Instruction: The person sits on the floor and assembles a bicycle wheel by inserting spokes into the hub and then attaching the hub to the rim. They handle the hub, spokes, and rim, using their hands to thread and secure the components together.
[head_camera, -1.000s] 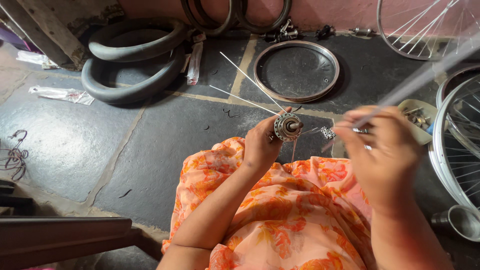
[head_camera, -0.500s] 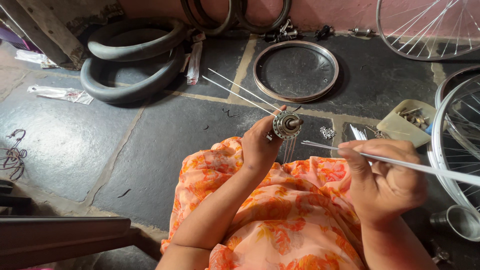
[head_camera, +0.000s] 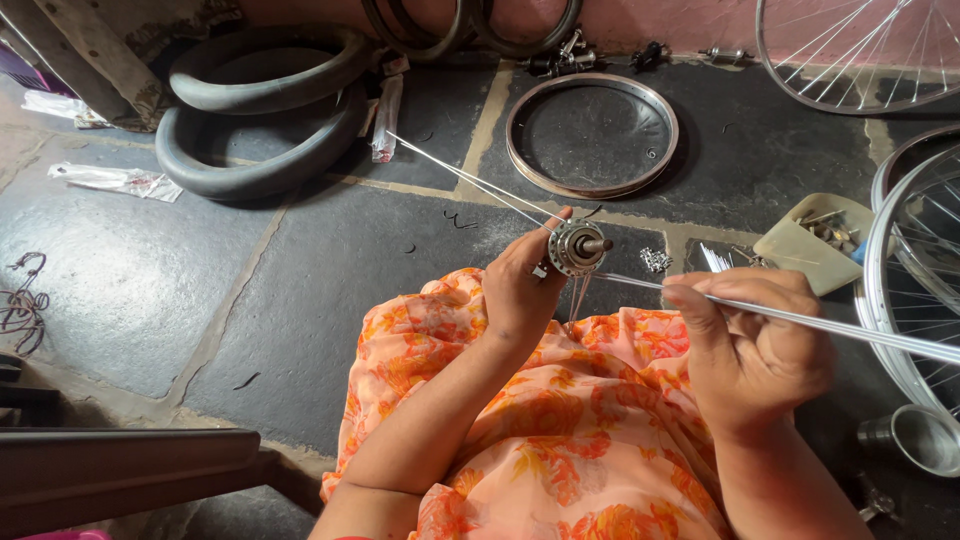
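**Hub in the left hand, one spoke in the right**

Seated on a dark stone floor, lap covered in orange floral cloth. Left hand clenched around one metal wheel hub, held above the knees, axle end pointing right. Two spokes already fixed in the hub, fanning up and left; perhaps two more hanging below it, though too thin to count surely. Right hand pinching one long loose spoke between thumb and fingers, its tip at or just beside the hub flange. Beyond the hub, one bare rim flat on the floor. Two black tyres stacked at upper left. Two spoked wheels at the right edge. One beige tray of small parts near the right hand.
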